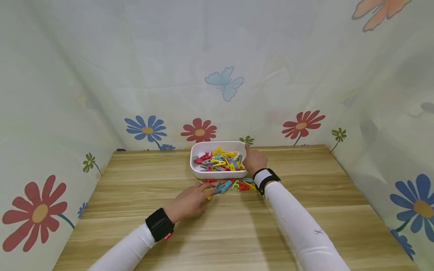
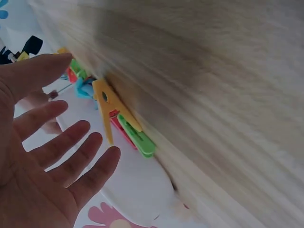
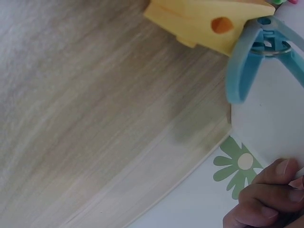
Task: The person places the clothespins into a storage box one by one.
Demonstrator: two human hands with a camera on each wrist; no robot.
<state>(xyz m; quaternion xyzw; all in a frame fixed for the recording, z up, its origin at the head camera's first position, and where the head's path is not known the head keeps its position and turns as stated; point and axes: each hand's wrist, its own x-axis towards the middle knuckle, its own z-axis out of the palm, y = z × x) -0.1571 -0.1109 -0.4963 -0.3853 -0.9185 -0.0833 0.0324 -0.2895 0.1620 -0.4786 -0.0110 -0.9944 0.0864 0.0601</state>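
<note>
A white plastic bin (image 1: 218,175) full of red, yellow, grey and blue clothespins (image 1: 220,162) stands on the wooden table. My right hand (image 1: 255,160) grips the bin's right end, its fingers (image 3: 270,190) curled against the wall in the right wrist view. My left hand (image 1: 188,203) is at the left of a row of loose clothespins (image 1: 224,186) along the bin's front. In the left wrist view its fingers are spread and relaxed, beside a yellow clothespin (image 2: 105,97) and a green clothespin (image 2: 137,137). A blue clothespin (image 3: 244,66) and a yellow clothespin (image 3: 204,23) show close up in the right wrist view.
Bare wood-grain table (image 1: 217,241) shows in front of the hands. Behind the bin rises a pale cloth wall (image 1: 169,75) printed with flowers and butterflies, and similar walls close both sides.
</note>
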